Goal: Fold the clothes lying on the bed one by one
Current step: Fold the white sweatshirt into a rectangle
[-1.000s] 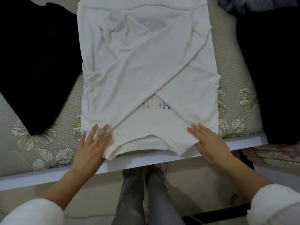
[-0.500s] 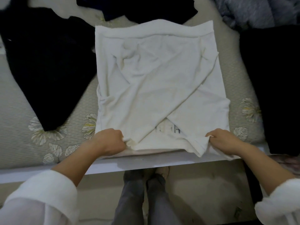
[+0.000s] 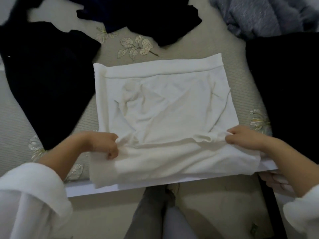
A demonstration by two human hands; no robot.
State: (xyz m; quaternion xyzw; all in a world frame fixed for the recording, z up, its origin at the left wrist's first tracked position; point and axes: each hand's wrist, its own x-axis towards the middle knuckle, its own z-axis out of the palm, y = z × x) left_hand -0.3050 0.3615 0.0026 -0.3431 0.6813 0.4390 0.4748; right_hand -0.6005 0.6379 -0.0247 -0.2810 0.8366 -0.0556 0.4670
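Here, a white garment (image 3: 164,107) lies at the centre of the bed (image 3: 110,54), its near edge lifted and turned toward twelve o'clock. The left hand (image 3: 101,144), at about eight o'clock of the garment, has its fingers curled round the cloth at the near-left corner. The right hand (image 3: 241,137), at about four o'clock, pinches the near-right corner between thumb and curled fingers. The raised fold runs between the two hands, and the layer beneath reaches the white bed frame (image 3: 103,187) at six o'clock. A black garment (image 3: 46,80) lies just beside it at nine o'clock, a dark navy garment (image 3: 146,16) at twelve, a grey fuzzy garment (image 3: 259,14) at one o'clock, and a second black garment (image 3: 290,94) at three o'clock. Grey trouser legs (image 3: 148,213) show below the frame.
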